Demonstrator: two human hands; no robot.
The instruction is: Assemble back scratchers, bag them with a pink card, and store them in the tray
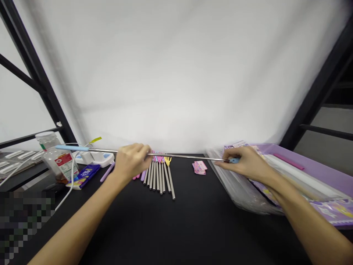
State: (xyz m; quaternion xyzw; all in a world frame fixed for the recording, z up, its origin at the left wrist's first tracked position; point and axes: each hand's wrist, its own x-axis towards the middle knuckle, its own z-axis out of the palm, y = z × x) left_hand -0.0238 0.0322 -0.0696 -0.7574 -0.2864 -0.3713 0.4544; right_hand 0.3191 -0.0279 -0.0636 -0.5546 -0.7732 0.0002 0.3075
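Currently, left grip (132,162) and right grip (238,160) clamped on rod (182,156); scratchers (161,178) between; plastic bags (244,197) rightward

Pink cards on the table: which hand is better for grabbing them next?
Probably the right hand: it looks nearer the pink cards than the left hand, though both hold the metal rod.

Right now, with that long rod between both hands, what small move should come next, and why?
Perhaps ease the right hand toward the left hand: the rod spans both and seems to thin toward the right, so it may telescope, while the silver tubes on the table look much shorter.
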